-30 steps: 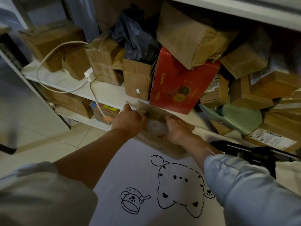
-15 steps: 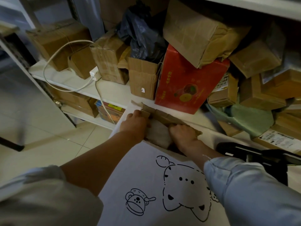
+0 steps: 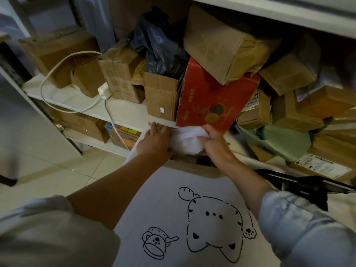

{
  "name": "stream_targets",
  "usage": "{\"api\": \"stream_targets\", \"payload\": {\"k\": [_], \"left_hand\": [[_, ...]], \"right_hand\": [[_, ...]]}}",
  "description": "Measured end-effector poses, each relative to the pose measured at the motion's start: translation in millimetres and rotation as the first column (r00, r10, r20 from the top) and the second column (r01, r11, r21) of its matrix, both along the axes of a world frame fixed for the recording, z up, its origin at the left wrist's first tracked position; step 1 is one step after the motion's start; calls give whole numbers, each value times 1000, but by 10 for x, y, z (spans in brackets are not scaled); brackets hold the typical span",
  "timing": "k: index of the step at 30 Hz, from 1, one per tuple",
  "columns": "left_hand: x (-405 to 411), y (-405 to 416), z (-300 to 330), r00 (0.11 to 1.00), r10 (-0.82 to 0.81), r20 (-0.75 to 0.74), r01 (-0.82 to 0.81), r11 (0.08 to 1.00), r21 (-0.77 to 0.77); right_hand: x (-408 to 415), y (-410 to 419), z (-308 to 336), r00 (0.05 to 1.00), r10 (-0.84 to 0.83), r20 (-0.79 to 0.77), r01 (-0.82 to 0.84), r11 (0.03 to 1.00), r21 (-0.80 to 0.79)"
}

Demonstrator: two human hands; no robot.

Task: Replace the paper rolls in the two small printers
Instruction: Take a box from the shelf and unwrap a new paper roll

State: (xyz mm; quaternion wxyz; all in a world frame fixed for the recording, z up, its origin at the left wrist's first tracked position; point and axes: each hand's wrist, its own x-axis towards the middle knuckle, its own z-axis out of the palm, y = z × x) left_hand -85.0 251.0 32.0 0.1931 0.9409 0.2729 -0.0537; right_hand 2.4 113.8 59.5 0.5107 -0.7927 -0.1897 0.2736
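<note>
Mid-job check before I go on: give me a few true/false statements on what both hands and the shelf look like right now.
1. The right hand grips a white plastic bag. True.
2. The left hand holds the white cable. False: it is at the bag; the cable lies on the shelf.
3. A red box stands directly behind the bag. True.
4. A printer sits between the hands. False: none is visible; only the bag over an open cardboard box.

You see a dim, underexposed scene with soft, flat light and a bluish cast. The shelf [image 3: 123, 112] recess falls into deep shadow at upper right. Wide-angle distortion bends the edges, and motion blur softens the corners and the cardboard boxes [image 3: 289, 74].
</note>
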Motion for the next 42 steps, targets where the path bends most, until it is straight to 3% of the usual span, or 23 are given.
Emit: {"api": "stream_targets", "payload": {"k": [3, 6, 8, 11, 13, 15, 17, 20, 24, 29, 32, 34, 35, 37, 38, 40, 42], "left_hand": [[-29, -3, 89, 977, -141, 162, 111, 977, 183], [-52, -58, 257, 910, -356, 211, 294, 915, 275], [-82, -130, 376, 897, -389, 212, 356, 918, 175], [-164, -177, 498, 901, -366, 234, 353, 930, 100], [-269, -80, 611, 928, -284, 241, 324, 934, -150], [-416, 50, 664, 941, -289, 177, 336, 866, -371], [-553, 79, 589, 899, -438, -4, 396, 815, -423], [-631, -120, 200, 795, -544, -268, 459, 828, -322], [-553, -490, -342, 833, -498, -241, 475, 867, -151], [-393, -669, -632, 838, -473, -271, 483, 875, -31], [-338, -617, -490, 763, -573, -299, 606, 795, 24], [-275, -551, -258, 713, -674, -192, 689, 724, 16], [-243, -516, -138, 676, -728, -118, 736, 674, 58], [-202, -437, 61, 603, -796, 52, 763, 594, 255], [-187, -392, 106, 595, -790, 151, 709, 603, 366], [-188, -303, 122, 644, -729, 233, 610, 673, 418], [-204, -209, 23, 759, -650, 48, 599, 725, 339]], "right_hand": [[49, -87, 161, 982, -131, -136, 154, 974, 169], [96, -114, 258, 938, -213, -275, 271, 942, 196], [87, -134, 311, 925, -184, -334, 259, 946, 195], [99, -265, 364, 862, 24, -507, 122, 960, 253], [155, -335, 367, 807, 109, -580, 69, 958, 277], [198, -307, 289, 875, 31, -483, 28, 993, 115], [166, -195, 186, 969, -33, -245, 0, 991, -132], [86, -31, -16, 988, 154, 16, -140, 933, -330], [71, 12, -248, 916, 362, 175, -228, 826, -516], [145, 43, -504, 914, 386, 121, -237, 753, -614], [125, 84, -505, 901, 418, 116, -244, 708, -663], [156, 156, -562, 908, 410, 83, -252, 696, -672], [253, 147, -705, 907, 419, 31, -274, 645, -714], [759, 105, -1546, 890, 456, 17, -298, 610, -734], [841, 115, -1709, 872, 488, 35, -310, 607, -731], [663, 126, -1564, 826, 563, -31, -398, 542, -741], [172, 129, -735, 824, 566, 28, -311, 493, -812]]}}
